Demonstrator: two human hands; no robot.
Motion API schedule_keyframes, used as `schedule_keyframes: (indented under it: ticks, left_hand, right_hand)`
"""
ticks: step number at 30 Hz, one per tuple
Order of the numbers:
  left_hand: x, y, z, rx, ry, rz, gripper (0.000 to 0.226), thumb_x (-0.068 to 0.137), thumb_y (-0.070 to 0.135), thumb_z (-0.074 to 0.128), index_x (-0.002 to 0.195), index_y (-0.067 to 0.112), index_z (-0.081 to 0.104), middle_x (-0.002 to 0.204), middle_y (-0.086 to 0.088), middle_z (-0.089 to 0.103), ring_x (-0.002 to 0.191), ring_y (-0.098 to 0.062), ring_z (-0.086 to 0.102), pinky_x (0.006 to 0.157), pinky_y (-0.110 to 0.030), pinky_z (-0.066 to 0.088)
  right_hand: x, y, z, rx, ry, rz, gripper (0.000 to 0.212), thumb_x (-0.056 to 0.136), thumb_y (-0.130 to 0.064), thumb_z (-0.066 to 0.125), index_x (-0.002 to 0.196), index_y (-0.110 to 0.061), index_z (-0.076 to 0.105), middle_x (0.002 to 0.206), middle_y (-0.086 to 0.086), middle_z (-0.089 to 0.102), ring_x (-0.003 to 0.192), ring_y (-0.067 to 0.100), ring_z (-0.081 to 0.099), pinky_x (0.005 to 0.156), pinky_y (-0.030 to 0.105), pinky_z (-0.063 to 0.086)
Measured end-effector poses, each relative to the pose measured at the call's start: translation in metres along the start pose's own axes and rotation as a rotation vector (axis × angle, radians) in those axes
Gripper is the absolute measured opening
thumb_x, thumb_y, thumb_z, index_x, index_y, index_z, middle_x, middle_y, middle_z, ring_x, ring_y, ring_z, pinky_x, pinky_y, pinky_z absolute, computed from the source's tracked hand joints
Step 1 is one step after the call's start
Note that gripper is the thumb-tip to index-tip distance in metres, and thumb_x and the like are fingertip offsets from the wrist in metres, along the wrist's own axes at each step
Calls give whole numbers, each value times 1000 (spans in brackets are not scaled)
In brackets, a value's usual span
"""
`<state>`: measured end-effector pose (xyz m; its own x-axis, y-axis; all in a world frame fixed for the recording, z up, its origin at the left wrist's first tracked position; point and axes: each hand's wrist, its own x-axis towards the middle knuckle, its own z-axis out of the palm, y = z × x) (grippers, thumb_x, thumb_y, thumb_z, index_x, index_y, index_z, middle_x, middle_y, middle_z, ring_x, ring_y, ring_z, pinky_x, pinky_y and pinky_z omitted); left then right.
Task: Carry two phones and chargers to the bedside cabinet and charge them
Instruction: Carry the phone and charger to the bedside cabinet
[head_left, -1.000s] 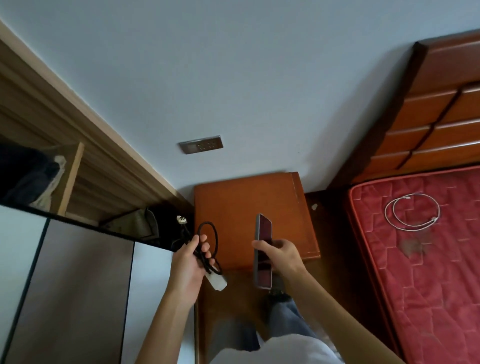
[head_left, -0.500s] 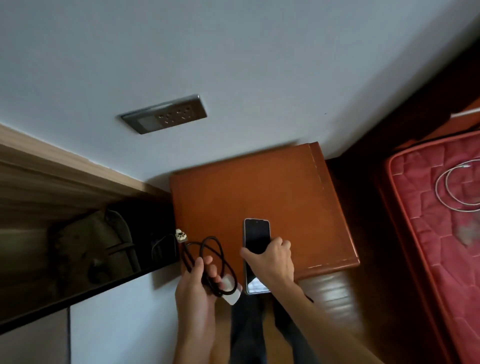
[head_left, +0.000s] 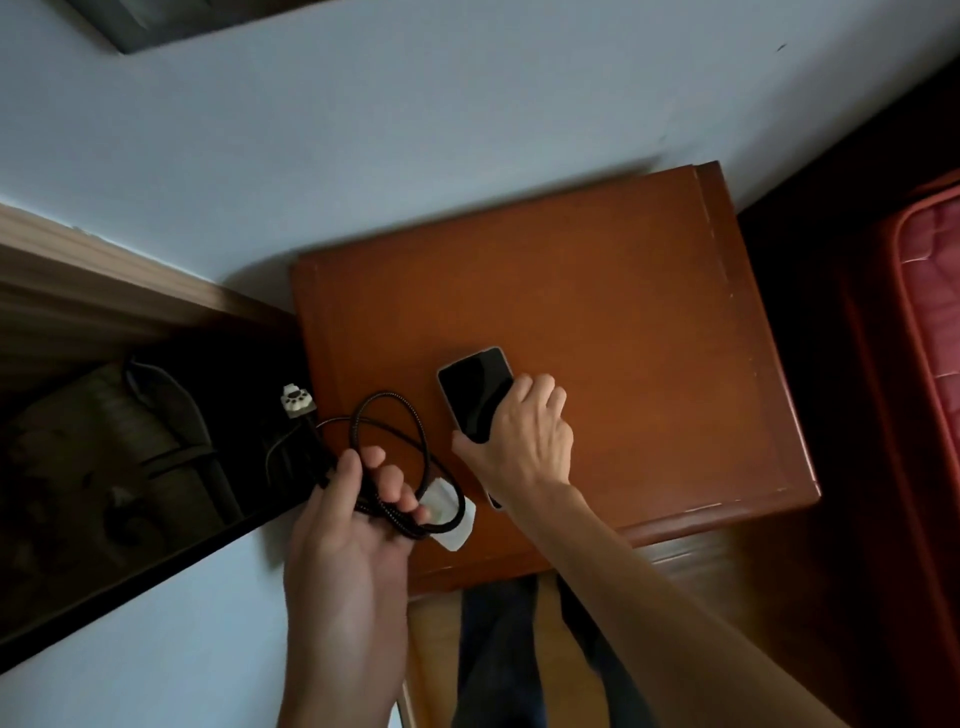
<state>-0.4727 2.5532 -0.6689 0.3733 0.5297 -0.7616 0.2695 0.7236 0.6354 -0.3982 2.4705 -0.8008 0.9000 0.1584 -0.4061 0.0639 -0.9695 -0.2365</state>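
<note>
A dark-screened phone (head_left: 475, 389) lies flat, screen up, on the orange-brown bedside cabinet (head_left: 623, 322), with my right hand (head_left: 519, 441) gripping its near end. My left hand (head_left: 358, 514) holds a coiled black charging cable (head_left: 395, 431) over the cabinet's left front corner. The cable's white plug block (head_left: 452, 512) pokes out by my fingers, and its small white connector end (head_left: 296, 401) hangs out past the cabinet's left edge.
A metal wall socket plate (head_left: 171, 21) is on the pale wall above the cabinet. A dark open cupboard (head_left: 130, 441) with bags sits to the left. The red mattress (head_left: 930, 291) edge lies at the right, with a dark gap between it and the cabinet.
The view has closed in on the cabinet. My right hand has brought the phone down from upright to flat on the cabinet top. My left hand still holds the coiled cable.
</note>
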Motion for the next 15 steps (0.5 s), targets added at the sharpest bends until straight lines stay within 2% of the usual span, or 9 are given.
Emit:
schedule_keyframes:
  ticks: [3,7,10,13,14,15]
  left_hand:
    - [8,2,1,1,-36,6,17,84,32,54,85,16,58,64,2,48,62,-16,45,67,-34,38]
    - [18,2,3,-35,-27,-18,20,98,27,47,86,16,58,63,3,50,63,-15,45,69,-34,40]
    - [25,9,0,-113,-53,-51,22,101,28,43,88,19,58,66,4,49,63,-13,47,74,-34,43]
    - [28,19,-1,-212,-116,-62,19,98,29,44,88,21,58,68,5,49,61,-12,49,75,-34,43]
    - [28,22,-1,-240,-143,-62,19,97,30,45,87,21,59,69,5,48,61,-11,50,75,-33,43]
    - [28,25,0,-270,-173,-62,21,98,30,45,86,22,60,70,5,48,62,-11,50,74,-32,43]
  right_hand:
    - [4,1,5,5,-21,35,74,74,-65,68,116,-9,44,113,8,45,103,24,46,69,30,45]
    - [1,1,1,33,-63,58,76,76,-62,72,123,-9,43,121,10,45,111,26,46,90,33,46]
    - [-15,4,-9,71,-61,-47,65,90,-47,65,138,-9,41,129,11,43,115,26,45,97,34,44]
    - [-45,9,-18,304,-87,-146,38,100,-26,53,137,-17,52,126,2,49,109,18,50,89,32,51]
    - [-55,10,-20,430,-150,-76,32,102,-29,50,133,-22,55,121,-2,55,105,14,55,82,26,53]
    - [-61,9,-23,608,-252,75,32,103,-37,47,129,-25,58,113,-5,62,98,11,61,75,20,53]
